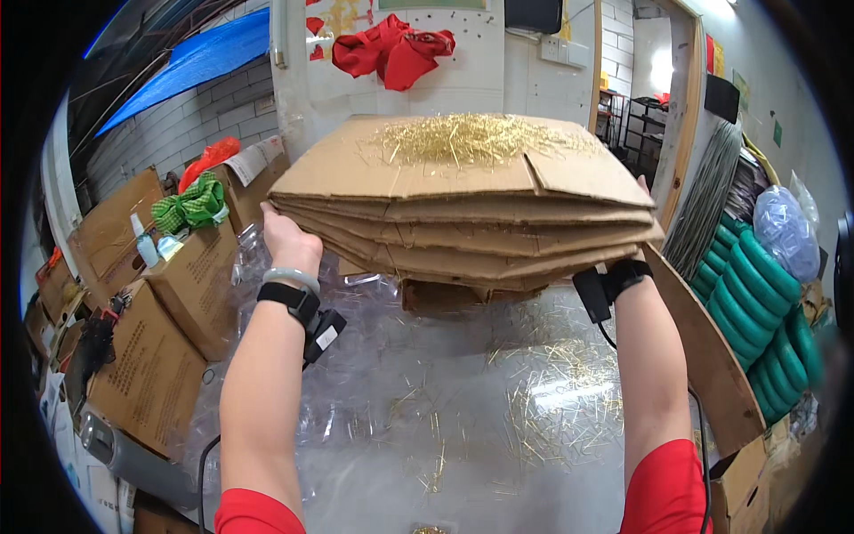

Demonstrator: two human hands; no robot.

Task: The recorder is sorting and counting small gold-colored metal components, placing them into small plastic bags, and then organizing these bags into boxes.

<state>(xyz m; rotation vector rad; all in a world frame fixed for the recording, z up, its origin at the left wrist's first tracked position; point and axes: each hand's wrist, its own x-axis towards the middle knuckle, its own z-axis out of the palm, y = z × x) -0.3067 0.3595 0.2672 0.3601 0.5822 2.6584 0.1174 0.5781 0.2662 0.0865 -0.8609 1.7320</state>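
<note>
A thick stack of flattened cardboard [454, 182] is held up in front of me, above the table. A loose pile of thin gold-coloured wire pieces [471, 138] lies on its top sheet. My left hand [292, 242] grips the stack's left edge, the fingers partly hidden beneath it. At the right edge my right hand [633, 256] supports the stack from the side and below, most of it hidden by the cardboard. Under the stack, the grey tabletop [365, 485] carries more scattered gold wire pieces [565, 396].
Clear plastic pieces [342, 356] cover the table's left part. Cardboard boxes [147, 369] stand along the left. A brown board [703, 334] edges the table's right side, with green bundled coils [752, 294] beyond. A red cloth [391, 52] hangs on the wall ahead; a doorway opens at the far right.
</note>
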